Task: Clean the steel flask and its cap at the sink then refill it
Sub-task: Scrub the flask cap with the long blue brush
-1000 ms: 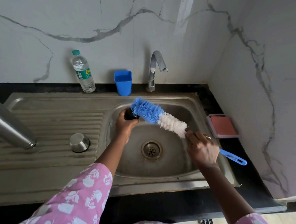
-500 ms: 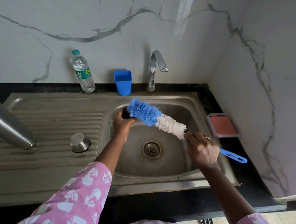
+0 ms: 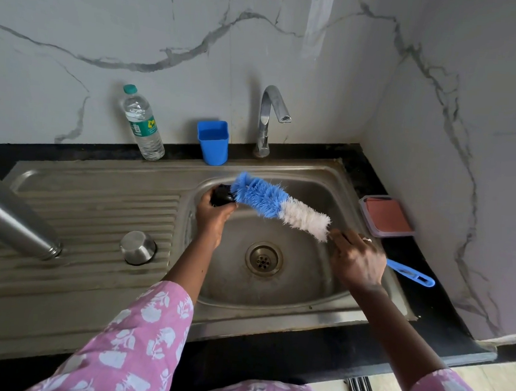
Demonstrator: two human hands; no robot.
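Over the sink basin (image 3: 311,293), my left hand (image 3: 214,215) grips a small black cap (image 3: 222,195). My right hand (image 3: 356,260) holds the blue handle of a bottle brush (image 3: 277,203), whose blue and white bristles slant up to the left; the blue tip touches the cap. The steel flask (image 3: 11,217) lies tilted at the left edge, its mouth resting on the ribbed drainboard (image 3: 96,214). A small steel cup lid (image 3: 137,247) sits upside down on the drainboard.
A tap (image 3: 269,119) stands behind the basin, no water running. A blue plastic cup (image 3: 213,141) and a clear water bottle (image 3: 141,123) stand at the back wall. A pink scrub pad in a tray (image 3: 386,216) sits on the black counter at right.
The brush head has shifted slightly left and back across the cap, and my left hand has moved a little with it. The flask and steel lid have not moved.
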